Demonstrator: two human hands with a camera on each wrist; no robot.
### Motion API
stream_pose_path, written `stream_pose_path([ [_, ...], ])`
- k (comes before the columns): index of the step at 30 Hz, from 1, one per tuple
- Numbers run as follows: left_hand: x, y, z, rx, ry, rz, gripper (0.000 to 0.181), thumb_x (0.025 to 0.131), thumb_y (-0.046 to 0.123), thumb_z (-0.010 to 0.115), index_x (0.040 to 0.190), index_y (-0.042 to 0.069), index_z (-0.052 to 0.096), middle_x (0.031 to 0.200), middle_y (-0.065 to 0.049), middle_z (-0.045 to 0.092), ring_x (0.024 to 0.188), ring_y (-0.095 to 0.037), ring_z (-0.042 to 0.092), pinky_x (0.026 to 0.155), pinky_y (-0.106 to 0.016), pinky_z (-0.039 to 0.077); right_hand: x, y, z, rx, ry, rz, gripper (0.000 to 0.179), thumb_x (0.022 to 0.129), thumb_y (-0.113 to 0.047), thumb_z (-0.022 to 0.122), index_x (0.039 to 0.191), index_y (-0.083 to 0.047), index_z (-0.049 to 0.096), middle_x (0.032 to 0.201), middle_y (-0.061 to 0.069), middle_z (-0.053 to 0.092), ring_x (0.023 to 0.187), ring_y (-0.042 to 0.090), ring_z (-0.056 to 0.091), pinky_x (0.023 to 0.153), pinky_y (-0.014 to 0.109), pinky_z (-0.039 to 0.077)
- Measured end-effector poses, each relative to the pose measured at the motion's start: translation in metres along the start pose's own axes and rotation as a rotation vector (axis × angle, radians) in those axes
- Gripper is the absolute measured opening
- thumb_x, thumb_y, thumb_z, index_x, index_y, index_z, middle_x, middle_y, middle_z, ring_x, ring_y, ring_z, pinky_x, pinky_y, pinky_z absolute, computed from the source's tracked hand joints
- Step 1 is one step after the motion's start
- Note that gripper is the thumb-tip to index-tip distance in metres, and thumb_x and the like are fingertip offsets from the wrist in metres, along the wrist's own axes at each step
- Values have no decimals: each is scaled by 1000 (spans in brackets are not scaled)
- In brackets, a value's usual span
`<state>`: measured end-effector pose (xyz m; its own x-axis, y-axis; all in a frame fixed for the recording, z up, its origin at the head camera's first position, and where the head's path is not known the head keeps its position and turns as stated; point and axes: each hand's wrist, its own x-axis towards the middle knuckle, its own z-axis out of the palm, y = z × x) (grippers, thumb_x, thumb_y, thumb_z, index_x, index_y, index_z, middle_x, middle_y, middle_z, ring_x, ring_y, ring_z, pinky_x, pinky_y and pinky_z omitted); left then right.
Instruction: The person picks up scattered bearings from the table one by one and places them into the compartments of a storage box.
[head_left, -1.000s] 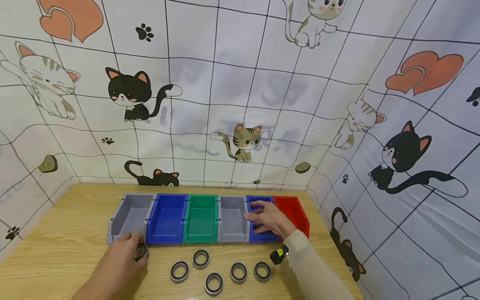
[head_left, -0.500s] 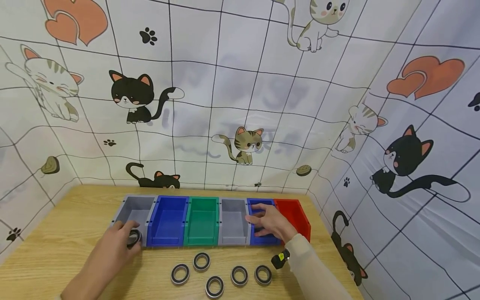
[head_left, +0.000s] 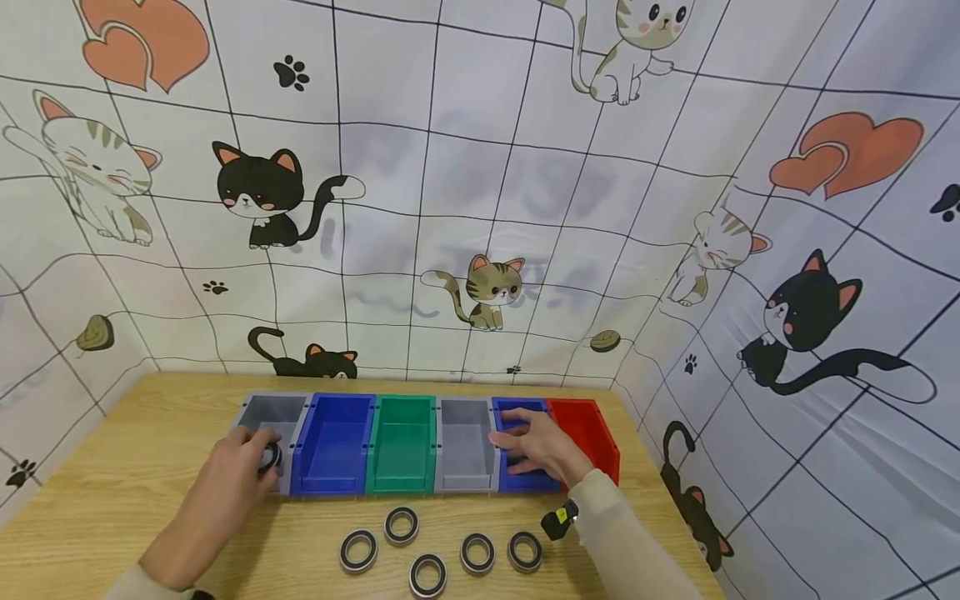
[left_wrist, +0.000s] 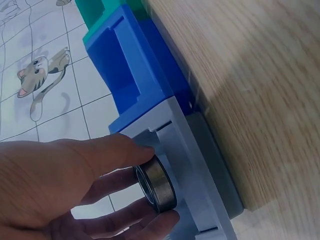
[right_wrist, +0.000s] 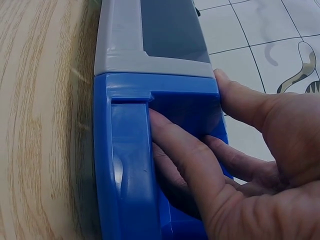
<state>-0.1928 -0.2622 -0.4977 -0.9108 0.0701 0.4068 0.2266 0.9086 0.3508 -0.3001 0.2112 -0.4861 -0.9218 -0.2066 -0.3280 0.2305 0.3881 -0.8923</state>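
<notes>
At the open grey bin [left_wrist: 192, 165], left hand [head_left: 236, 467] pinches smooth metal ring [left_wrist: 163, 185]; rightward, loose right hand [head_left: 543, 442] touches edge of blue bin [right_wrist: 131, 150].

Head cam: high on the near side, looking forward and down, widest view. Covers left hand [head_left: 234, 468], right hand [head_left: 542, 440], bin row [head_left: 406, 443], tabletop [head_left: 157, 450] and lots of patterned sheet [head_left: 405, 192]. Left wrist cam: tight on the held bearing [left_wrist: 160, 186], rolled sideways, sheet frame-left, wood right. Right wrist cam: also tight, rolled the opposite way, wood left, sheet right. Its exact tilt is hard to call, crop's too close. Head + left wrist share left hand, bearing, left grey bin [head_left: 279, 414]. Head + right wrist share right hand, right-hand blue bin [right_wrist: 131, 155], adjacent grey bin [head_left: 467, 442].
</notes>
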Motion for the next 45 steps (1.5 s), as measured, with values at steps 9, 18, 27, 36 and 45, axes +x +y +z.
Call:
stream_pose_path([
  [9, 11, -1, 7, 17, -8, 28, 38, 86, -10, 90, 122, -13, 76, 108, -35, 71, 94, -50, 72, 84, -69, 63, 1, -1, 0, 13, 8, 8, 84, 103, -25, 93, 173, -3, 51, 154, 30, 69, 120, 38, 83, 90, 54, 75],
  [18, 18, -9, 18, 44, -59, 23, 41, 89, -11, 89, 128, -17, 74, 112, -39, 71, 98, -54, 73, 82, -69, 65, 0, 0, 2, 8, 4, 8, 84, 104, -26, 92, 173, -3, 50, 156, 32, 67, 124, 43, 82, 91, 54, 74],
  [27, 26, -16, 29, 59, -89, 10, 40, 89, -13, 90, 125, -18, 73, 108, -37, 71, 93, -51, 73, 79, -66, 66, -3, -1, 2, 12, 12, 9, 83, 103, -25, 93, 172, -3, 52, 153, 30, 70, 120, 40, 83, 90, 55, 75],
  [36, 32, -20, 34, 59, -131, -15, 36, 92, -15, 84, 126, -18, 72, 108, -37, 70, 94, -53, 73, 82, -67, 66, -3, 0, 1, -5, 21, 9, 83, 103, -26, 92, 172, -4, 52, 153, 30, 70, 121, 39, 83, 90, 54, 75],
  [45, 36, -24, 37, 77, -174, -33, 31, 95, -19, 74, 126, -19, 70, 108, -38, 69, 95, -53, 73, 83, -67, 66, -1, 0, 1, 2, 10, 6, 81, 104, -26, 91, 172, -4, 53, 154, 29, 70, 123, 40, 82, 91, 53, 75],
])
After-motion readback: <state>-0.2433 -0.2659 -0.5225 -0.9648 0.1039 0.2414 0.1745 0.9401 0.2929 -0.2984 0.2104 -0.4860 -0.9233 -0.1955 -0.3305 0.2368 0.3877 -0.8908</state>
